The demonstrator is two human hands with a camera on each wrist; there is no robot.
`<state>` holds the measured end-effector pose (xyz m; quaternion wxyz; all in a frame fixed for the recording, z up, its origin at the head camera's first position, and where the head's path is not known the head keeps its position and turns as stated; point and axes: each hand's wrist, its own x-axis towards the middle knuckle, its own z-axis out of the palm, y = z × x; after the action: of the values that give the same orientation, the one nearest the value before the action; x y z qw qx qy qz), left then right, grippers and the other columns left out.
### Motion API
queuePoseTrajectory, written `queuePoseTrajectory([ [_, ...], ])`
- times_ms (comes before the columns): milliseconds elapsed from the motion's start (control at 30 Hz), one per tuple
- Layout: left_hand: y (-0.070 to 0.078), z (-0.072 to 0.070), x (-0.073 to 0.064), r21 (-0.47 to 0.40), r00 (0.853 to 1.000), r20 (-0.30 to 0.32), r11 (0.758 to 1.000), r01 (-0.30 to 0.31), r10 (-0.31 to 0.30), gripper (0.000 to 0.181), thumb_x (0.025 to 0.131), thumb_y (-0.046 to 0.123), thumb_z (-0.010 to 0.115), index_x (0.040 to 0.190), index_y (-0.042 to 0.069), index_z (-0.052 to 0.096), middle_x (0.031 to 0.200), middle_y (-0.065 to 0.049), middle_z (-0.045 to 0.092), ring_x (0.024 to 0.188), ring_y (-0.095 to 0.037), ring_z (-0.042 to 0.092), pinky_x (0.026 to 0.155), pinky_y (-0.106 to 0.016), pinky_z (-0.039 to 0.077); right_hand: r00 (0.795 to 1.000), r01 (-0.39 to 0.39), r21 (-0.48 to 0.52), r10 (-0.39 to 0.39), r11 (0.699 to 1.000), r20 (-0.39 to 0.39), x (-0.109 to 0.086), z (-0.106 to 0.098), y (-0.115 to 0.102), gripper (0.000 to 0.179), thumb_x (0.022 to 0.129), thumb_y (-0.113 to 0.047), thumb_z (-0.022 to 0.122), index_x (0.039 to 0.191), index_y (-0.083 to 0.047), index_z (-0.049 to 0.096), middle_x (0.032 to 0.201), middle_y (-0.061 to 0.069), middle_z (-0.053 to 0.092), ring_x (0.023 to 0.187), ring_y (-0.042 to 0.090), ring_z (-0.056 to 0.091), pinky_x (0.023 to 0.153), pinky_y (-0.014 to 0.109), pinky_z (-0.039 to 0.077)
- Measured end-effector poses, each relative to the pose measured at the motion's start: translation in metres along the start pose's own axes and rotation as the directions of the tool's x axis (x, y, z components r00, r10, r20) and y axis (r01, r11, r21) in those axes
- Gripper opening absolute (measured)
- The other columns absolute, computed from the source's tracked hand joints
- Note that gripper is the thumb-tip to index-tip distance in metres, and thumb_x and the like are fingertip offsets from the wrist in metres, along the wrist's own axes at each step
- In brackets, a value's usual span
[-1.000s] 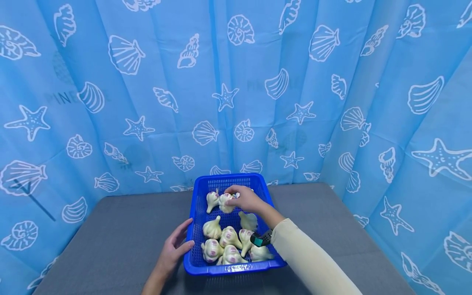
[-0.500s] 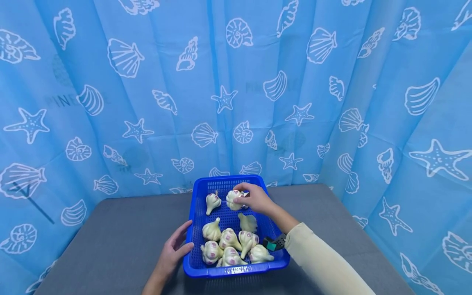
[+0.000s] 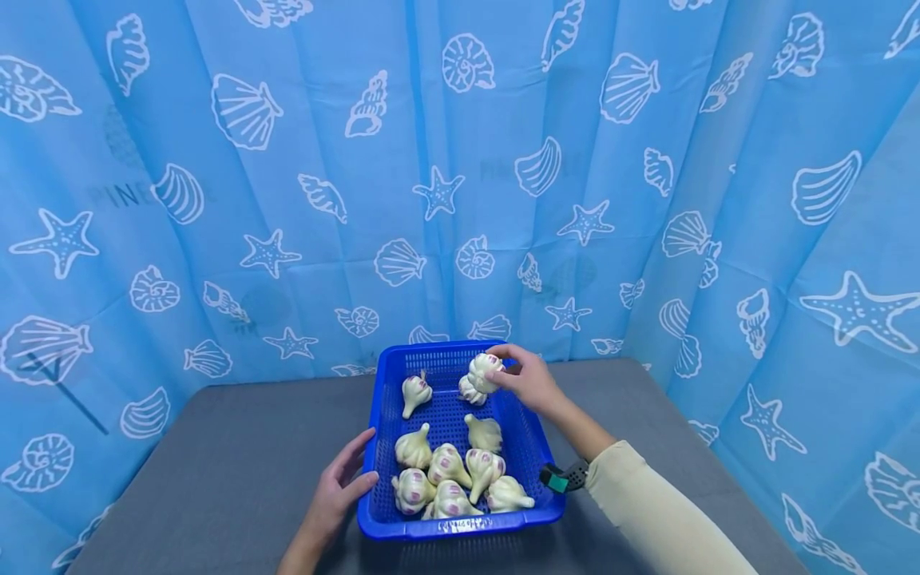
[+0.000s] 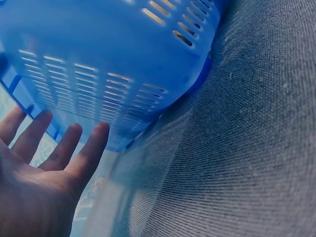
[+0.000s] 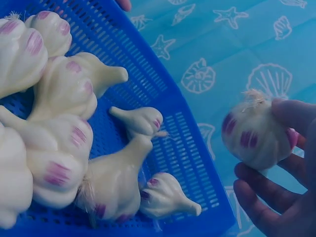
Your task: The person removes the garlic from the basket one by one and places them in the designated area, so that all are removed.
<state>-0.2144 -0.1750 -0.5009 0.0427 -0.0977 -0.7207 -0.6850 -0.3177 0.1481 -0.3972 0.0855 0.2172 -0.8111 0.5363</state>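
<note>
My right hand [image 3: 533, 385] pinches a garlic bulb [image 3: 485, 370] between thumb and fingers over the far right of the blue plastic basket [image 3: 460, 525]. In the right wrist view this garlic bulb [image 5: 256, 136] hangs apart from the others, with purple patches and a root tuft showing. Just below it in the head view, another garlic bulb [image 3: 470, 391] lies in the basket, partly covered. My left hand [image 3: 332, 493] is at the basket's left side, its thumb near the rim. The left wrist view shows its fingers [image 4: 91, 153] fairly straight and spread beside the slotted wall.
Several garlic bulbs [image 3: 447, 465] cluster in the near half of the basket. One bulb [image 3: 415, 394] lies at the far left, another [image 3: 484, 433] right of the middle. The basket stands on a grey cloth-covered table [image 3: 280, 447]. A blue shell-patterned curtain [image 3: 460, 239] hangs behind.
My right hand has moved right and away toward the far right corner with the garlic bulb, uncovering another bulb beneath. The left hand has stayed at the basket's side.
</note>
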Motion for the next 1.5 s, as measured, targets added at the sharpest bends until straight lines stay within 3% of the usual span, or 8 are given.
queuePoseTrajectory([
  [300, 0.0, -0.001, 0.001, 0.01, 1.0, 0.0, 1.0, 0.004, -0.004, 0.054, 0.094, 0.018, 0.062, 0.145, 0.018, 0.044, 0.149, -0.015, 0.041, 0.131, -0.043, 0.042, 0.099, -0.059, 0.04, 0.991, -0.015, 0.075, 0.025, 0.997, -0.131, 0.001, -0.018, 0.008, 0.035, 0.09, -0.005, 0.068, 0.123, 0.002, 0.059, 0.12, 0.023, 0.059, 0.079, 0.019, 0.066, 0.071, 0.05, 0.056],
  [433, 0.0, -0.002, 0.001, 0.013, 1.0, 0.002, 1.0, -0.004, 0.004, 0.054, 0.094, 0.017, 0.062, 0.145, 0.017, 0.044, 0.148, -0.016, 0.041, 0.131, -0.043, 0.042, 0.099, -0.059, 0.04, 0.982, -0.025, 0.07, 0.038, 0.997, -0.186, 0.001, -0.025, 0.015, 0.035, 0.09, -0.007, 0.069, 0.123, 0.003, 0.059, 0.118, 0.023, 0.059, 0.079, 0.016, 0.066, 0.069, 0.042, 0.057],
  [633, -0.001, -0.002, 0.002, 0.008, 1.0, 0.01, 1.0, -0.008, 0.008, 0.055, 0.094, 0.016, 0.062, 0.145, 0.016, 0.044, 0.149, -0.016, 0.041, 0.131, -0.043, 0.042, 0.099, -0.059, 0.04, 0.97, -0.077, 0.054, 0.087, 0.996, -0.229, -0.004, -0.034, 0.017, 0.037, 0.092, -0.012, 0.068, 0.124, 0.002, 0.059, 0.122, 0.021, 0.058, 0.086, 0.024, 0.066, 0.068, 0.034, 0.056],
  [900, 0.0, -0.001, 0.002, 0.006, 1.0, 0.007, 1.0, -0.006, 0.006, 0.055, 0.093, 0.016, 0.063, 0.145, 0.016, 0.044, 0.149, -0.015, 0.041, 0.132, -0.043, 0.04, 0.101, -0.059, 0.038, 0.947, -0.146, -0.005, 0.138, 0.989, -0.291, -0.003, -0.045, 0.05, 0.038, 0.093, -0.017, 0.068, 0.125, 0.0, 0.058, 0.124, 0.021, 0.057, 0.088, 0.025, 0.066, 0.065, 0.03, 0.055],
  [1200, 0.001, 0.0, 0.0, 0.005, 1.0, 0.0, 1.0, -0.003, 0.003, 0.056, 0.093, 0.017, 0.062, 0.146, 0.016, 0.043, 0.149, -0.016, 0.041, 0.131, -0.044, 0.04, 0.1, -0.06, 0.038, 0.901, -0.306, -0.047, 0.274, 0.951, -0.337, -0.006, -0.058, 0.071, 0.04, 0.094, -0.022, 0.065, 0.128, -0.002, 0.055, 0.127, 0.02, 0.056, 0.101, 0.032, 0.061, 0.067, 0.037, 0.055],
  [1333, 0.001, 0.001, 0.0, -0.004, 1.0, -0.006, 1.0, -0.002, 0.002, 0.056, 0.093, 0.016, 0.063, 0.146, 0.015, 0.044, 0.148, -0.015, 0.042, 0.131, -0.043, 0.041, 0.101, -0.06, 0.037, 0.893, -0.347, -0.115, 0.291, 0.931, -0.343, -0.008, -0.064, 0.084, 0.042, 0.095, -0.025, 0.064, 0.128, -0.001, 0.054, 0.13, 0.022, 0.055, 0.093, 0.032, 0.06, 0.061, 0.031, 0.052],
  [1500, 0.001, 0.001, 0.0, 0.001, 1.0, -0.009, 1.0, -0.004, 0.004, 0.056, 0.093, 0.017, 0.063, 0.146, 0.015, 0.044, 0.148, -0.015, 0.042, 0.131, -0.043, 0.041, 0.101, -0.061, 0.036, 0.886, -0.395, -0.144, 0.336, 0.907, -0.318, -0.014, -0.068, 0.099, 0.042, 0.096, -0.024, 0.062, 0.129, 0.0, 0.052, 0.13, 0.024, 0.055, 0.093, 0.033, 0.06, 0.062, 0.033, 0.054],
])
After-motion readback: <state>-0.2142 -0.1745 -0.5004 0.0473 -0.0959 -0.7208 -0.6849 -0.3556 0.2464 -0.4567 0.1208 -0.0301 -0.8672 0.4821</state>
